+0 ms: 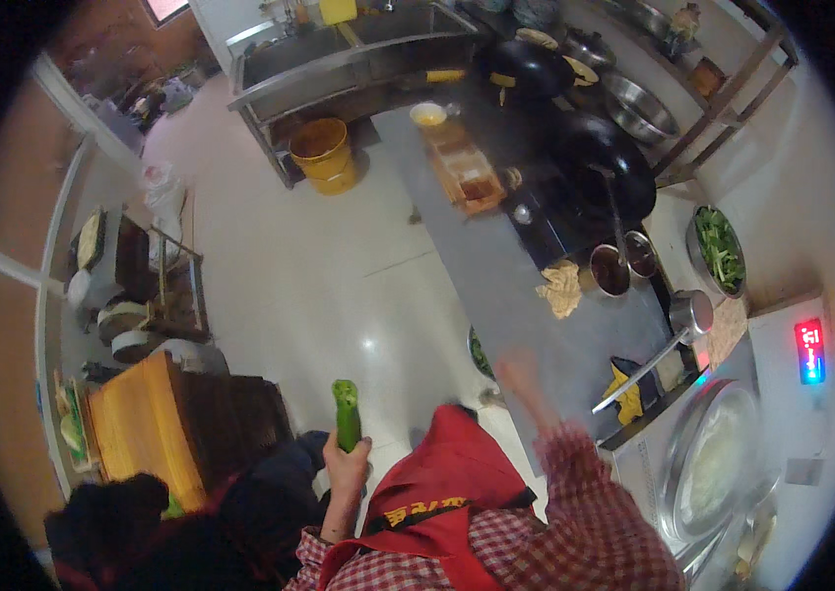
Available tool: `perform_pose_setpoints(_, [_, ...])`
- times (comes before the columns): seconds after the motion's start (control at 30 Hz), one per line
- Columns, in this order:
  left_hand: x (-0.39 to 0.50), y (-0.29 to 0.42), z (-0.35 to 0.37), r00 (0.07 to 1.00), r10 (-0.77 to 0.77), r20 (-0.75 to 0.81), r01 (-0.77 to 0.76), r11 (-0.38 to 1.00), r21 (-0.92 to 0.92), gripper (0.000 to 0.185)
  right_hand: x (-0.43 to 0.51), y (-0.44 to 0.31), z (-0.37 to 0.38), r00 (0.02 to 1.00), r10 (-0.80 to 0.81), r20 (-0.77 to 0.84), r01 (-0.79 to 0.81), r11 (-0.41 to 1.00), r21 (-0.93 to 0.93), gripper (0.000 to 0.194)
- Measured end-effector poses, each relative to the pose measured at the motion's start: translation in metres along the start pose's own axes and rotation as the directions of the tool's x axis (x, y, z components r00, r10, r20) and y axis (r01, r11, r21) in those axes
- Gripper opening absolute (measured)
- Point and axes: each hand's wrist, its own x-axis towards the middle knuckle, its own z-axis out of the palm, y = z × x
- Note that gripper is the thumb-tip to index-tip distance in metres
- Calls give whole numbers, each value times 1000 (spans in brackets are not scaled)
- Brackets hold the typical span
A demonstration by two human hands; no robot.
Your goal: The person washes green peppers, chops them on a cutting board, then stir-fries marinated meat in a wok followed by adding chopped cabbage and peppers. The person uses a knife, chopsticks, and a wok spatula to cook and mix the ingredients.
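My left hand point(346, 462) holds a long green vegetable point(347, 417) upright. Its top end is cut and shows a pale, seedy inside; its exact kind is unclear. Over the near edge of the grey counter point(476, 258) is my right hand point(521, 373), blurred by motion, and I cannot tell whether its fingers are closed. Just left of that hand, partly under the counter edge, a bowl of green leaves point(480, 354) shows. A crumpled tan cloth point(560, 289) lies on the counter farther ahead.
Woks point(602, 170) sit on the stove at right, near sauce pots point(609, 272) and a long-handled ladle point(689, 316). A steaming round pan point(716, 458) stands lower right. A person in dark clothing point(240, 510) is close on my left by a wooden block point(140, 428). A yellow bucket point(325, 159) stands ahead.
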Motion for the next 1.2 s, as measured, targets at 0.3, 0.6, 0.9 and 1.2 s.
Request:
perform_pose_setpoints(0.3, [230,120,-19,991,16,-136,-13,1000,19,13,315,192,64,225,938,264,-858,62,510,21])
perform_pose_setpoints(0.6, [379,222,-45,994,-34,-108,47,991,123,30,360,175,49,299,932,203,-887,194,419,19])
perform_pose_setpoints(0.9, [400,253,-41,980,105,-170,-91,992,85,34,458,137,51,573,792,214,-761,416,497,18])
perform_pose_setpoints(1.2, [430,247,-55,913,-20,-409,57,995,80,43,582,108,47,785,586,200,-583,590,558,17])
